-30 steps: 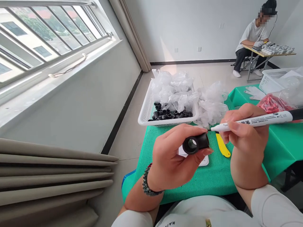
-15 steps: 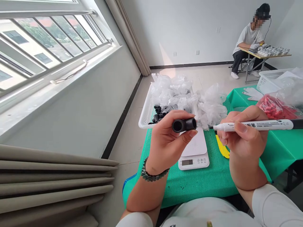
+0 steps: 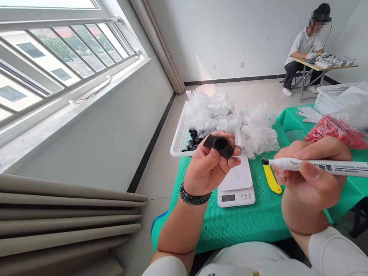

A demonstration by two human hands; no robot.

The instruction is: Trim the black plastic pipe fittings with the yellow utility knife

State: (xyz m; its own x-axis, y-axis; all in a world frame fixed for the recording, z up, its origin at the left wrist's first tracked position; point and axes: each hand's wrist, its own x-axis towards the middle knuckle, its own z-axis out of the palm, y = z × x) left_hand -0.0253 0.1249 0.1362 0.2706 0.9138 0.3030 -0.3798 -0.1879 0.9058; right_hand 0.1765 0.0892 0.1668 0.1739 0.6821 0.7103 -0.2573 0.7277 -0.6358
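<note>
Between the fingers of my left hand is a black tee-shaped pipe fitting, one round opening facing me. My right hand is closed around a white whiteboard marker, uncapped, its black tip pointing left toward the fitting. Tip and fitting are apart. Below my hands a white digital scale rests on the green table cover. A yellow utility knife lies right of the scale, partly hidden by my right hand.
A white basket of black fittings and clear plastic bags stands behind the scale. Right are a bag of red parts, a white glove and another basket. A person sits at a far table.
The fitting has been turned in my left hand, so a different opening faces me. My right hand and the marker have moved right and slightly down, away from the fitting.
</note>
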